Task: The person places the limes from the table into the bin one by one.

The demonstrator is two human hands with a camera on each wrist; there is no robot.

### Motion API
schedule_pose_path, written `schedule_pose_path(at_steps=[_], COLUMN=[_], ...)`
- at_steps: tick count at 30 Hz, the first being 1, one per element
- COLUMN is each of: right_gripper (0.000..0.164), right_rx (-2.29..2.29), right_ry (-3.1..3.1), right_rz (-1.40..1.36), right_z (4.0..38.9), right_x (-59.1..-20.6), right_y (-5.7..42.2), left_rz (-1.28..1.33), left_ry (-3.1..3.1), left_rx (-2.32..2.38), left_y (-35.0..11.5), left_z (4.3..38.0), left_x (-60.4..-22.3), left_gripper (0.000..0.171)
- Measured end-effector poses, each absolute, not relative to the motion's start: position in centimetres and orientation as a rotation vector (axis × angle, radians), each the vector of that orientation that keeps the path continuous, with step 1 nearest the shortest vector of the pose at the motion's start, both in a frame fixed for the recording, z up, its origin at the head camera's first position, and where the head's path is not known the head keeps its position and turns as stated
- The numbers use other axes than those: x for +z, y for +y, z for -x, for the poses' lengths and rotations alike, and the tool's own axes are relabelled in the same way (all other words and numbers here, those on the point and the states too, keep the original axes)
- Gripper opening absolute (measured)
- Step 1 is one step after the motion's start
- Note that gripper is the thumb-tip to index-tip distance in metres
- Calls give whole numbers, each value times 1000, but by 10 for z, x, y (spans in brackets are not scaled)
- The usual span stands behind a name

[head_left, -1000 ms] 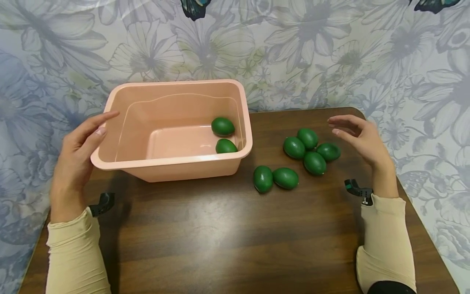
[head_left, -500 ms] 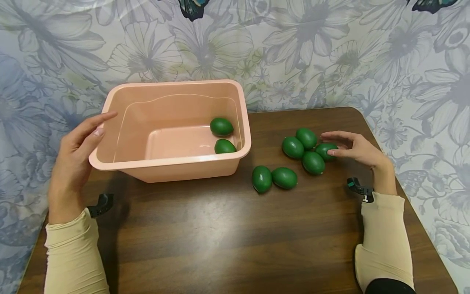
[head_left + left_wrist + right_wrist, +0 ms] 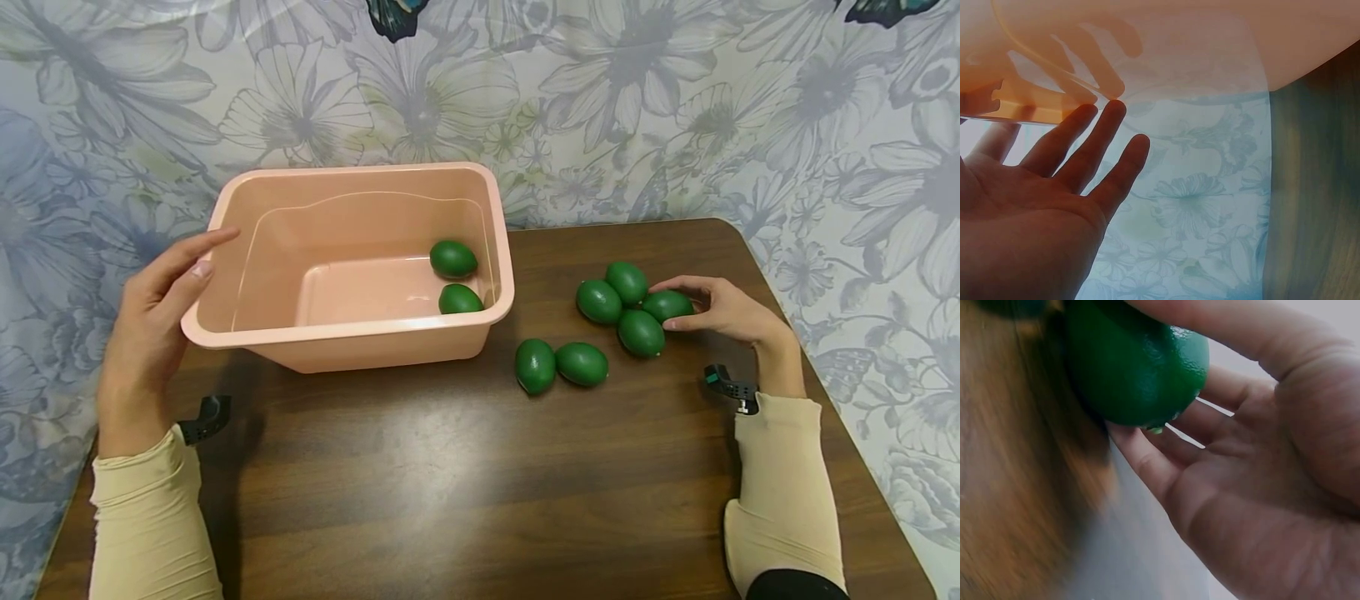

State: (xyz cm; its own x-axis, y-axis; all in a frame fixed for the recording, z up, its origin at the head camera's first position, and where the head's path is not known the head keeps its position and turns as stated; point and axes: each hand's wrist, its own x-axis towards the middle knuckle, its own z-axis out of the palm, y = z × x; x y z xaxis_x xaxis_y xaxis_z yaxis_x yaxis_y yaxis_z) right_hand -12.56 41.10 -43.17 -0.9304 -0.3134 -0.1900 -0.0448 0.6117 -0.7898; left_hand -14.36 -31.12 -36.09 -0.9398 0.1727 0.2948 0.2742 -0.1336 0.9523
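My left hand (image 3: 153,317) is at the left end of a pink plastic basin (image 3: 360,335), index finger reaching over the rim. In the left wrist view, outstretched fingers (image 3: 1092,150) meet its outer wall with their tips. Two green limes (image 3: 453,259) lie inside at the basin's right end. To the right, a cluster of limes (image 3: 600,302) sits on the table. My right hand (image 3: 731,312) pinches the rightmost lime (image 3: 667,306) between thumb and fingers. The right wrist view shows this lime (image 3: 1141,375) close up, its small stem nub visible.
Two more limes (image 3: 561,365) lie side by side between the basin and the cluster. The brown wooden table (image 3: 465,483) ends at a rounded corner on the far right. A flower-patterned cloth (image 3: 600,108) hangs behind it.
My right hand has come down and left onto the rightmost lime, and its fingers have closed around it. The left hand and the basin have stayed nearly still.
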Motion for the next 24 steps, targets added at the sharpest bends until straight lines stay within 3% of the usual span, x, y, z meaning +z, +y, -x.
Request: schedule_pose_path(at_steps=[12,24], right_gripper=[52,45], right_rx=[-1245,-1550], right_ry=[2598,2650], right_rz=[271,103], right_z=[121,118], right_x=[-425,-413], right_y=[418,422], left_rz=[514,518], left_ry=[-2026,-2028], left_rx=[-2257,-2254], left_y=[-312,-312], left_z=[144,145], left_x=[-361,-360], left_gripper=[43,43])
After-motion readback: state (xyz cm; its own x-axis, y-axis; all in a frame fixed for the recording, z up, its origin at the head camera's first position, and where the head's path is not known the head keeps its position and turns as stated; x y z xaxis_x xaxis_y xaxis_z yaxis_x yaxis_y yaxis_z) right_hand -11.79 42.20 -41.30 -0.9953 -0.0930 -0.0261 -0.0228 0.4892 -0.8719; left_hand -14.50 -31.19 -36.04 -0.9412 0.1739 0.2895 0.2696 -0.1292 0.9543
